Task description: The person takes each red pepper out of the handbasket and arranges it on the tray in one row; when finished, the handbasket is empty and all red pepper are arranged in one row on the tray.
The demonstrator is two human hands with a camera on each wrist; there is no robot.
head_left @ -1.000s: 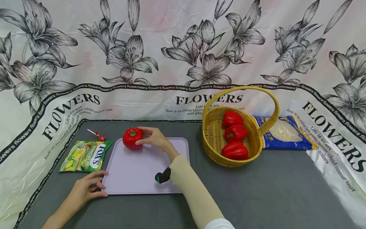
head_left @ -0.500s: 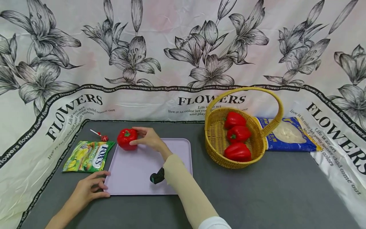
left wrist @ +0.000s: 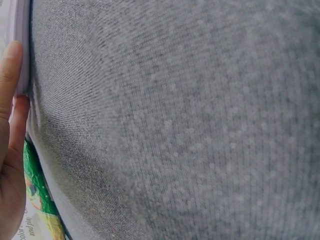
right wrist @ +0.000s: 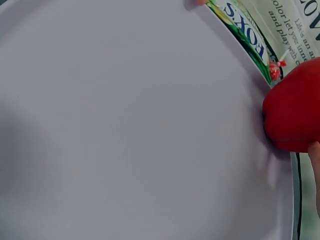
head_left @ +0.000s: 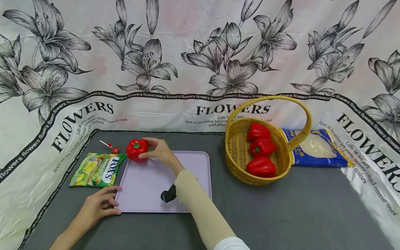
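A red bell pepper [head_left: 134, 150] sits upright at the far left corner of the lilac tray [head_left: 143, 184]. My right hand [head_left: 161, 152] holds it from the right, thumb on its near side and fingers behind. In the right wrist view, the bell pepper [right wrist: 292, 112] shows at the right edge with one finger against it; the rest of that hand is out of frame. At the tray's near left corner, my left hand [head_left: 97, 205] rests its loosely bent fingers and thumb against the rim. Part of the left hand [left wrist: 11, 150] shows along the rim in the left wrist view.
Left of the tray lies a green Fox's candy bag [head_left: 97, 170], with a red lollipop [head_left: 115, 150] behind it. A yellow wicker basket [head_left: 232, 163] on the right contains 3 red peppers [head_left: 262, 147]. Behind it lies a blue-and-yellow package [head_left: 318, 149].
The right hand has shifted the bell pepper left across the tray, to its far left corner. My left hand has stayed against the rim. The head view has turned slightly left.
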